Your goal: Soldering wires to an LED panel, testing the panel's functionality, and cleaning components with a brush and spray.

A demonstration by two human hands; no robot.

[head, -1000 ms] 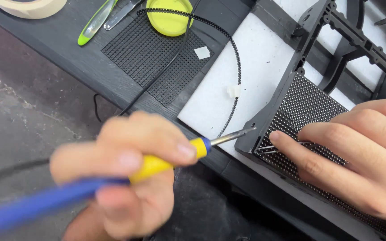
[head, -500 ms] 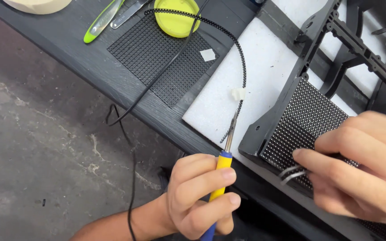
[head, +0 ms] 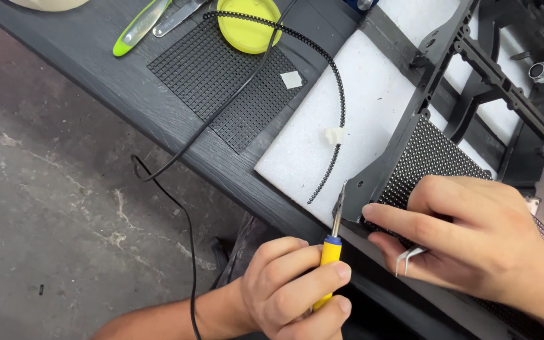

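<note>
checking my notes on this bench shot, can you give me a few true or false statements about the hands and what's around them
1. The left hand grips a soldering iron with a yellow collar. True.
2. The iron's tip points away from the panel. False: it points up at the panel's lower left corner.
3. The right hand rests on the panel with tweezers under its fingers. True.
4. The yellow lid lies on the white foam. False: it lies on the dark table, by the black mesh.
5. A beaded black cord curves over the foam. True.
</note>
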